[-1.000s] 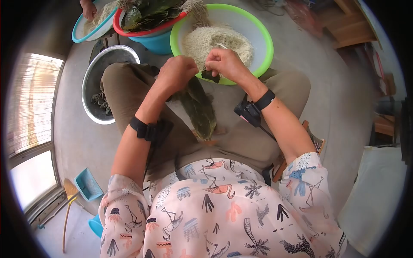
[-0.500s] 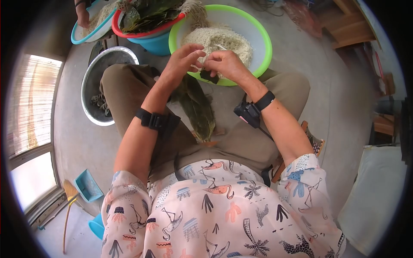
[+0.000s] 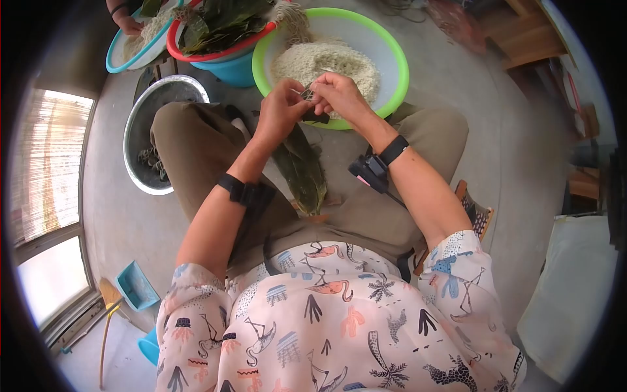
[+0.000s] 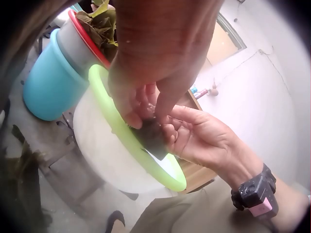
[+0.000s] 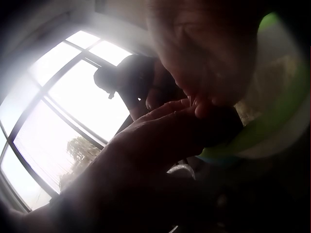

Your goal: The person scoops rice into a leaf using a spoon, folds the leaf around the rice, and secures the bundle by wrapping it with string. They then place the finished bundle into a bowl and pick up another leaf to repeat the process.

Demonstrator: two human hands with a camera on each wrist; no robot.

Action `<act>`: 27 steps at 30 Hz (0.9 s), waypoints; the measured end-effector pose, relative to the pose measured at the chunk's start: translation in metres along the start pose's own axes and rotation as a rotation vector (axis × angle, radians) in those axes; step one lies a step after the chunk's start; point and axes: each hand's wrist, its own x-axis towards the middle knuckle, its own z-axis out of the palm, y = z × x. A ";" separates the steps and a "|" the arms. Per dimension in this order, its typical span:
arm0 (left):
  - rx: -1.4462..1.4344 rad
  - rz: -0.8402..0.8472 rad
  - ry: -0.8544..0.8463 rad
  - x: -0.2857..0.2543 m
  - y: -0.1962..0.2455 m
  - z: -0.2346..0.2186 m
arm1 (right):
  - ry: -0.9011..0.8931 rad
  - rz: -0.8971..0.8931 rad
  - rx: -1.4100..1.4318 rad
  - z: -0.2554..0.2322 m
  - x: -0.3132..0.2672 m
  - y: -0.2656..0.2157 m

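Observation:
In the head view both hands meet over the near rim of a green-rimmed bowl (image 3: 400, 85) of white rice (image 3: 356, 65). My right hand (image 3: 343, 98) holds a small, dark leaf-wrapped dumpling (image 3: 318, 118), its fingers curled around one side, as the left wrist view shows. Thumb and fingers of my left hand (image 3: 279, 114) pinch the top of the same dumpling (image 4: 151, 141). Its filling is hidden by fingers and leaf. Long green leaves (image 3: 300, 173) hang below the hands, between the knees. The right wrist view is dark, with both hands close together.
Beyond the left hand, a red-rimmed basin holds dark leaves (image 3: 222, 26), with pale strings (image 3: 294, 19) over its edge. A metal basin (image 3: 129, 144) with tied dark bundles stands by the left knee. Another person's hand (image 3: 129, 25) reaches into a blue-rimmed bowl.
My left hand spread its fingers and lifted away half a second ago, then came back to pinch the dumpling. The right hand has stayed on the dumpling, nearly in place.

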 end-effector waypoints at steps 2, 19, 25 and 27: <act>0.062 0.128 0.080 -0.001 -0.001 0.002 | -0.009 0.032 -0.028 0.000 0.002 -0.002; -0.510 -0.337 -0.229 0.015 -0.011 -0.024 | -0.062 -0.053 0.135 0.000 0.009 0.009; -0.572 -0.334 -0.222 0.018 -0.019 -0.024 | -0.033 -0.248 -0.160 0.007 0.010 0.013; -0.575 -0.334 -0.225 0.019 -0.020 -0.025 | 0.038 -0.366 -0.304 0.010 0.012 0.012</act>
